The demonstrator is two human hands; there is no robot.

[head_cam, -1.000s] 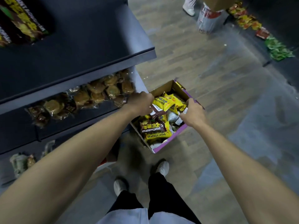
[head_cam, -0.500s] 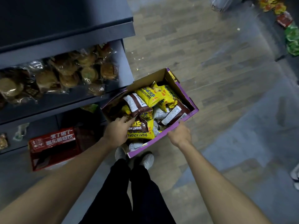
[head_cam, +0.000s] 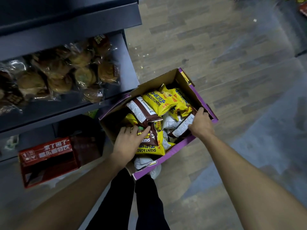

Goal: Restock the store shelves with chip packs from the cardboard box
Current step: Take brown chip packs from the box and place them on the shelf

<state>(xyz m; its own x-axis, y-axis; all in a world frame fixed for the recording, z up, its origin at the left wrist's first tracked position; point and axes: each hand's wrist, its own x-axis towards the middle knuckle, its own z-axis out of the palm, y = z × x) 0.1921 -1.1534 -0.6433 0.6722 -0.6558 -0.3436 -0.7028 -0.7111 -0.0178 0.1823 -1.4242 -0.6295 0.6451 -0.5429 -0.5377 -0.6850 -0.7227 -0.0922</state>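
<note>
Chip packs: a loose heap of yellow packs (head_cam: 157,103) and brown packs (head_cam: 142,112), all lying inside the cardboard box (head_cam: 156,84) on the floor; none is on a shelf yet.
Handling: probably very light, air-puffed foil bags. They look soft, crackly and slick, and the contents would crush easily, so a hard squeeze on the belly is the risk.
Where to take hold: best by a crimped end seam or a corner, or with fingers spread flat across the broad face — several could be gathered at once, though glossy film may slide.
Left hand (head_cam: 127,143): low in the near-left part of the box, fingers stretched out over a brown-and-yellow pack (head_cam: 152,135). The thumb is hidden, so whether it pinches the pack cannot be told.
Right hand (head_cam: 199,125): at the right wall of the box, fingers curled around a white-backed pack (head_cam: 181,128), thumb raised beside the wall.
Cardboard box, contents: purple outside, plain inside, top open. It seems about half full, packs tumbled at all angles, some face down.
Shelf (head_cam: 126,63): just left of the box — it holds clear-wrapped round pastries (head_cam: 58,77).
Lower level: a red carton (head_cam: 48,156) stands beneath.
</note>
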